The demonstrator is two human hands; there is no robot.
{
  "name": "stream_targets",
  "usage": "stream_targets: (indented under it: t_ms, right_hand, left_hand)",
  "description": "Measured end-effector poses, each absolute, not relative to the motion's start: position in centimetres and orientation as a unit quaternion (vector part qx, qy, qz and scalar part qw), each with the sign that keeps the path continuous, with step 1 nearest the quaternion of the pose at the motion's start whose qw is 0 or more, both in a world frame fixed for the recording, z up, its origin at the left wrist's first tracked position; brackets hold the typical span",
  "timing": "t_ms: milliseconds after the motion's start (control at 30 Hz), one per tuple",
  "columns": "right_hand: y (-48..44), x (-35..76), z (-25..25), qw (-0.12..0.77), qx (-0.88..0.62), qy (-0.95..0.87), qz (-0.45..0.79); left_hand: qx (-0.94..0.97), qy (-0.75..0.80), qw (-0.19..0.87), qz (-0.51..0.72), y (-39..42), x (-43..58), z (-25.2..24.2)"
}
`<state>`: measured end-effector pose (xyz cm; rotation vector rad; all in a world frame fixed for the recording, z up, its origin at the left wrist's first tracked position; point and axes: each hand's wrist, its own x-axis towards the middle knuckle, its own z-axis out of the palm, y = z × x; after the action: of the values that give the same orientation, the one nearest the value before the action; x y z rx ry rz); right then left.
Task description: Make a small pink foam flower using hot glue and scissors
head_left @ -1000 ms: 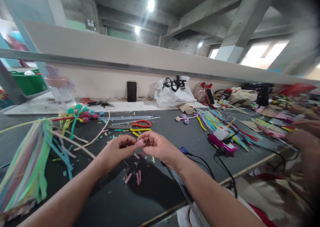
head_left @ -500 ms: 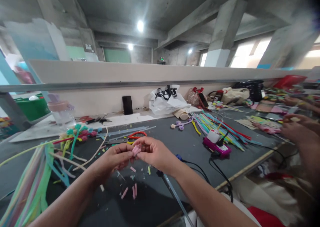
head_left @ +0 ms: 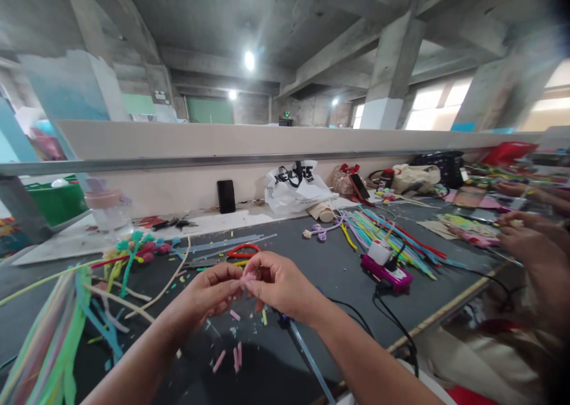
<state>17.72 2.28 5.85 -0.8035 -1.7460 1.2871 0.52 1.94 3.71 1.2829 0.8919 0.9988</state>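
Observation:
My left hand [head_left: 212, 293] and my right hand [head_left: 278, 284] meet above the dark table [head_left: 312, 262], fingertips pinched together on a short pink fuzzy stick piece [head_left: 246, 279]. Several more cut pink pieces [head_left: 230, 356] lie on the table just below my hands. Red-handled scissors [head_left: 240, 252] lie a little beyond my fingers.
A bundle of long pastel fuzzy sticks [head_left: 48, 339] lies at the left, another multicoloured pile [head_left: 383, 230] at the right beside a magenta power strip [head_left: 386, 269] with black cables. A white bag [head_left: 297, 188], a phone [head_left: 226, 196] and a bottle [head_left: 109, 212] stand along the back. Another person's hands [head_left: 532, 241] work at far right.
The view has tilted up and the table sits lower in frame. My hands stay pinched together on the pink piece, turning it slightly.

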Motion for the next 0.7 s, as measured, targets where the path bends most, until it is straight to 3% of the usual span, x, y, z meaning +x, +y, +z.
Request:
stream_targets:
  t_ms: [233,700]
  right_hand:
    - [2.6,17.2,5.9,0.395,-0.328,-0.662,0.546]
    - [2.6,17.6,6.1,0.386,-0.318,-0.659,0.562]
  left_hand:
    - [0.572,0.411,0.466,0.535,1.1,1.1,2.5]
    - [0.539,0.412,0.489,0.549,0.3,1.8,3.4]
